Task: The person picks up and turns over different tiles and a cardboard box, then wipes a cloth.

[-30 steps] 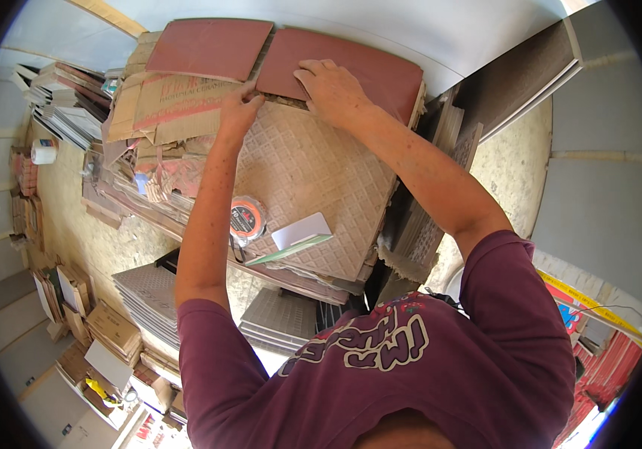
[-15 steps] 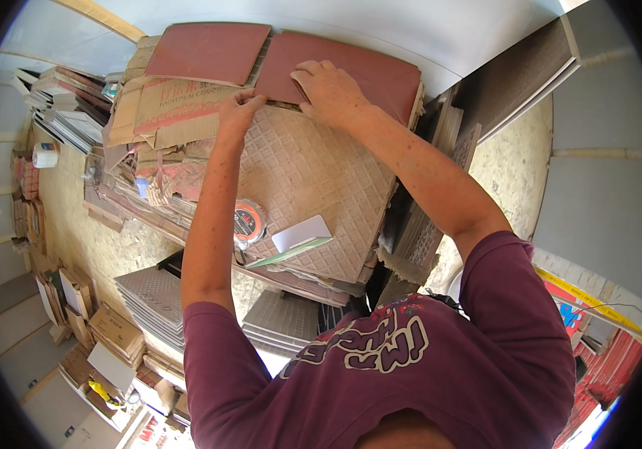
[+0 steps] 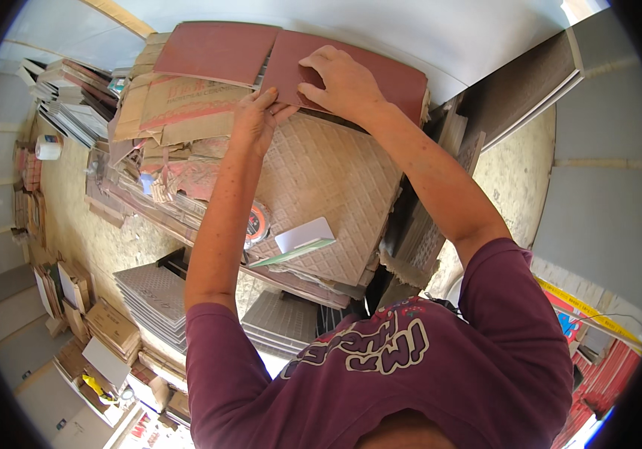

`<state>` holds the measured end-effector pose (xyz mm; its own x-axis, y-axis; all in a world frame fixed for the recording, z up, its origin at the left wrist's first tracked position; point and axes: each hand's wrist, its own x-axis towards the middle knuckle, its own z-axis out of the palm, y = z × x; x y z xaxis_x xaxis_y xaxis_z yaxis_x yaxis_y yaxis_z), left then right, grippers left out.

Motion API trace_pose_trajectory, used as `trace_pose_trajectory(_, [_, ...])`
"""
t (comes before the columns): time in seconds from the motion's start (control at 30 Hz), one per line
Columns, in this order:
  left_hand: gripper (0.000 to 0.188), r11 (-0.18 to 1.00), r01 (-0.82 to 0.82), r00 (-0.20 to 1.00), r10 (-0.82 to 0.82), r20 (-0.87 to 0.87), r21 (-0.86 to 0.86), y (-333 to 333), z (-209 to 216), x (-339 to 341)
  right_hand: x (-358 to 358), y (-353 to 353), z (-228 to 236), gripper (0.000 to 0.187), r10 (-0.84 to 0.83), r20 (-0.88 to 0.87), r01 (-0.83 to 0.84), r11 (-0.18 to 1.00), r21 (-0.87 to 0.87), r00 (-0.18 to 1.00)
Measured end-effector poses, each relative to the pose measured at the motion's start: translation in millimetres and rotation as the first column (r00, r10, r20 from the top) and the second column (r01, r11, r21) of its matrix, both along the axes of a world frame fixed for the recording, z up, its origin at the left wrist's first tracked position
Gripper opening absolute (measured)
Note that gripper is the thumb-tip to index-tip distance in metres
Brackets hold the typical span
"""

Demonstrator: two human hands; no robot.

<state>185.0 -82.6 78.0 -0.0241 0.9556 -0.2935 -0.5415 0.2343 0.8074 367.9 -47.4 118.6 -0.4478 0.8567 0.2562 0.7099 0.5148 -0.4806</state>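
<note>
Two flat, dark red tiles lie side by side at the far end of the stack. My left hand (image 3: 257,120) is closed on the near left corner of the right-hand red tile (image 3: 392,78), thumb on top and fingers at its underside. Over the same tile arches my right hand (image 3: 347,84), its thumb and fingers apart and touching the top face. The other red tile (image 3: 220,52) rests to the left, partly on torn cardboard (image 3: 194,105). Nearer to me spreads a beige sheet with a diamond pattern (image 3: 336,176).
An orange and grey tape measure (image 3: 257,224) and a folded white and green card (image 3: 306,238) lie on the beige sheet. Dark boards (image 3: 523,90) lean at the right. Stacked grey tiles (image 3: 149,299) stand at the lower left, below a white wall (image 3: 441,30).
The right-hand red tile's near left corner is now held in my left hand, whose fingers have gone under its edge. My right hand has shifted slightly up and right over the tile.
</note>
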Motion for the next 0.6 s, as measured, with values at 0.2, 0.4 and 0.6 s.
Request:
trace_pose_trajectory(0.2, [0.021, 0.998, -0.047, 0.998, 0.049, -0.037, 0.049, -2, 9, -9, 9, 12, -3, 0.044, -0.057, -0.037, 0.062, 0.991, 0.119, 0.998])
trace_pose_trajectory(0.4, [0.022, 0.988, -0.151, 0.988, 0.152, -0.018, 0.041, -18, 7, -51, 18, 23, -12, 0.054, -0.151, 0.032, 0.145, 0.980, 0.138, 0.988])
trace_pose_trajectory(0.6, [0.024, 0.965, -0.257, 0.963, 0.252, 0.093, 0.042, -40, -3, -102, 20, 22, 1, 0.063, -0.218, -0.054, 0.211, 0.971, -0.113, 0.974])
